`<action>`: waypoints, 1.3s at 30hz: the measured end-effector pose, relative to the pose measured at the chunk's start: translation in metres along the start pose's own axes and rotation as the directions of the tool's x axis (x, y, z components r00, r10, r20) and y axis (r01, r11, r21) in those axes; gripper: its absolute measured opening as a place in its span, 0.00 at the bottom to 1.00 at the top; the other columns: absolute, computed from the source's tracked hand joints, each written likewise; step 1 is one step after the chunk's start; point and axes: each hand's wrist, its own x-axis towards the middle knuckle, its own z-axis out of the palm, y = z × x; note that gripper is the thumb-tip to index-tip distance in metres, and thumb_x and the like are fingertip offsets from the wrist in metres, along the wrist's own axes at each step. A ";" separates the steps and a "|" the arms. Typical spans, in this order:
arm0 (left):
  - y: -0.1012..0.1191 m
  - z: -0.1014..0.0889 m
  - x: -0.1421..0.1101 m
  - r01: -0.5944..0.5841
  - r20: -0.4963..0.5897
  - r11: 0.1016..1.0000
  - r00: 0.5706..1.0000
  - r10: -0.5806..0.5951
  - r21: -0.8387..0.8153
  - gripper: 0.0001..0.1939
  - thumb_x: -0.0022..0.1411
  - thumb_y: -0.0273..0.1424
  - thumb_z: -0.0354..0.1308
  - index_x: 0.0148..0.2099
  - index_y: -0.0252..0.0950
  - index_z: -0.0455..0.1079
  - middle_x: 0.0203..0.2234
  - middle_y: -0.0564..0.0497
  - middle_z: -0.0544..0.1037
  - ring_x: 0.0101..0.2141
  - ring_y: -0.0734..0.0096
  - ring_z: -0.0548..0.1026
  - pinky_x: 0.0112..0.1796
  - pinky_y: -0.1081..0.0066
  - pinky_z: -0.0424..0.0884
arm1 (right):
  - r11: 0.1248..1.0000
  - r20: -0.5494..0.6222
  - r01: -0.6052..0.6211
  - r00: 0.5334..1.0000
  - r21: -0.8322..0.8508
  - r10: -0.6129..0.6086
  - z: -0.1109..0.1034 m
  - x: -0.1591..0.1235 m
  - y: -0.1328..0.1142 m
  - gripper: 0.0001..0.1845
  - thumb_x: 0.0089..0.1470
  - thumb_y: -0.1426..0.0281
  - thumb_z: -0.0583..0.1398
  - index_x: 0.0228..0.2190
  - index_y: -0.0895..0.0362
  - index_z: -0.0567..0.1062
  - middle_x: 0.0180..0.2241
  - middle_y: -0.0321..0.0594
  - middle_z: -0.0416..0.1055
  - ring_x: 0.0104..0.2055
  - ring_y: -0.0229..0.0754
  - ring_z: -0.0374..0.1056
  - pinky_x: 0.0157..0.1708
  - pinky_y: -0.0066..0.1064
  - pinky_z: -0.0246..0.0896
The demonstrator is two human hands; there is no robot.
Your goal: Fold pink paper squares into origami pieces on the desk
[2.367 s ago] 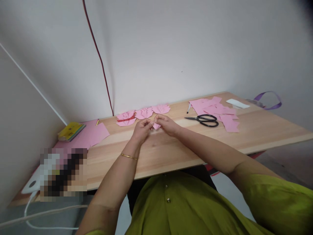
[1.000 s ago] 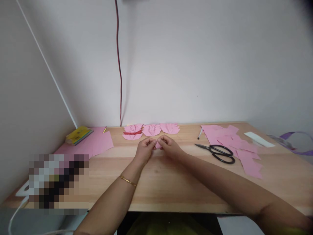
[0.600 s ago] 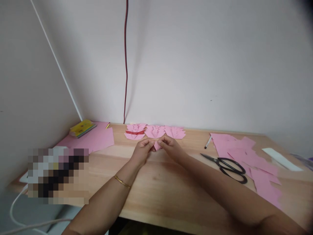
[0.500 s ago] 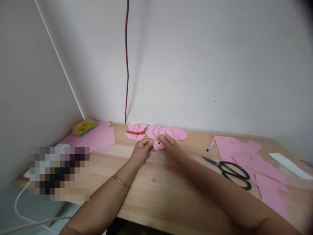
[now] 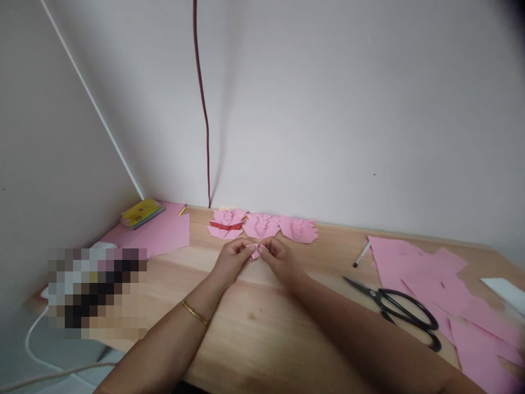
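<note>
A small folded piece of pink paper (image 5: 255, 252) is pinched between both my hands above the table. My left hand (image 5: 233, 260) grips its left side between thumb and forefinger. On the right side, my right hand (image 5: 281, 261) pinches it the same way. Just beyond my hands, pleated pink paper shapes lie in a row: one with a red band (image 5: 225, 225) on the left, another in the middle (image 5: 261, 225), and one on the right (image 5: 299, 229). The curled fingers hide part of the paper I hold.
Black-handled scissors (image 5: 394, 306) lie right of my forearm. Behind them are a pen (image 5: 361, 253), pink paper scraps (image 5: 414, 268) and a white strip (image 5: 506, 293). Leftward, a yellow packet (image 5: 143, 212) rests on pink sheets (image 5: 168, 235), near a pencil (image 5: 182, 210). A blurred patch covers the left corner.
My view has tilted up and turned, so the scissors and scraps sit lower right. The fingers have shifted on the small folded pink paper; the right hand moved off its face and pinches again.
</note>
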 end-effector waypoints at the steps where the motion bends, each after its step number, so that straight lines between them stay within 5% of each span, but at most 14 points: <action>1: 0.000 0.000 0.000 0.005 -0.003 1.000 1.000 -0.005 0.009 0.10 0.50 0.35 0.64 0.27 0.32 0.72 0.20 0.53 0.73 0.24 0.76 0.67 0.30 0.74 0.61 | 1.000 -0.003 0.010 1.000 0.010 -0.010 0.000 0.001 0.001 0.11 0.52 0.60 0.58 0.30 0.55 0.68 0.25 0.33 0.64 0.27 0.37 0.60 0.28 0.28 0.55; 11: -0.001 0.002 -0.005 0.001 -0.029 1.000 1.000 -0.001 -0.003 0.10 0.52 0.35 0.63 0.28 0.32 0.73 0.17 0.54 0.71 0.21 0.78 0.66 0.28 0.75 0.60 | 0.991 0.018 0.127 0.992 0.033 -0.127 -0.009 -0.001 -0.007 0.09 0.54 0.62 0.59 0.34 0.55 0.69 0.27 0.36 0.71 0.30 0.37 0.67 0.31 0.30 0.61; 17: 0.004 0.009 -0.007 0.148 -0.032 0.985 0.988 -0.151 -0.083 0.11 0.50 0.35 0.64 0.29 0.30 0.75 0.18 0.52 0.73 0.22 0.77 0.68 0.29 0.75 0.62 | 0.989 -0.012 0.149 0.989 0.017 -0.149 -0.012 0.003 0.010 0.15 0.53 0.65 0.60 0.42 0.55 0.67 0.27 0.34 0.66 0.30 0.36 0.64 0.31 0.29 0.60; 21: 0.009 0.012 -0.004 0.232 0.020 0.965 0.973 -0.231 -0.124 0.10 0.49 0.34 0.64 0.29 0.29 0.75 0.18 0.50 0.73 0.22 0.76 0.68 0.30 0.74 0.63 | 0.974 0.016 0.192 0.981 0.117 -0.196 -0.013 0.006 0.009 0.13 0.51 0.68 0.59 0.39 0.56 0.66 0.31 0.36 0.66 0.31 0.35 0.64 0.32 0.28 0.61; 25: 0.013 0.013 0.004 0.271 0.098 0.953 0.961 -0.259 -0.133 0.10 0.48 0.33 0.64 0.25 0.29 0.74 0.19 0.49 0.74 0.22 0.77 0.68 0.30 0.73 0.64 | 0.965 0.050 0.257 0.966 -0.050 -0.254 -0.018 0.008 0.004 0.08 0.48 0.74 0.59 0.34 0.57 0.69 0.30 0.36 0.67 0.32 0.36 0.64 0.32 0.28 0.59; 29: 0.012 0.009 0.011 0.331 0.177 0.930 0.936 -0.303 -0.159 0.11 0.48 0.33 0.65 0.33 0.30 0.76 0.25 0.47 0.76 0.26 0.75 0.70 0.32 0.71 0.67 | 0.916 0.131 0.349 0.935 -0.199 -0.329 -0.025 0.010 0.000 0.07 0.46 0.75 0.61 0.31 0.57 0.72 0.30 0.37 0.70 0.33 0.37 0.65 0.35 0.30 0.59; 34: 0.003 0.000 0.012 0.311 0.265 0.945 0.924 -0.276 -0.099 0.11 0.53 0.35 0.62 0.33 0.30 0.76 0.26 0.47 0.76 0.29 0.73 0.71 0.37 0.69 0.68 | 0.960 0.119 0.233 0.969 -0.156 -0.215 -0.026 0.009 0.001 0.06 0.52 0.67 0.61 0.29 0.57 0.73 0.27 0.37 0.68 0.29 0.35 0.63 0.30 0.27 0.58; 39: 0.005 -0.004 0.008 0.127 0.320 0.989 0.936 -0.145 0.075 0.12 0.59 0.36 0.57 0.36 0.32 0.75 0.24 0.50 0.74 0.30 0.73 0.70 0.38 0.71 0.66 | 0.983 0.102 0.132 0.988 -0.129 -0.119 -0.025 0.006 -0.004 0.11 0.54 0.61 0.60 0.28 0.57 0.72 0.24 0.36 0.69 0.27 0.35 0.62 0.27 0.27 0.56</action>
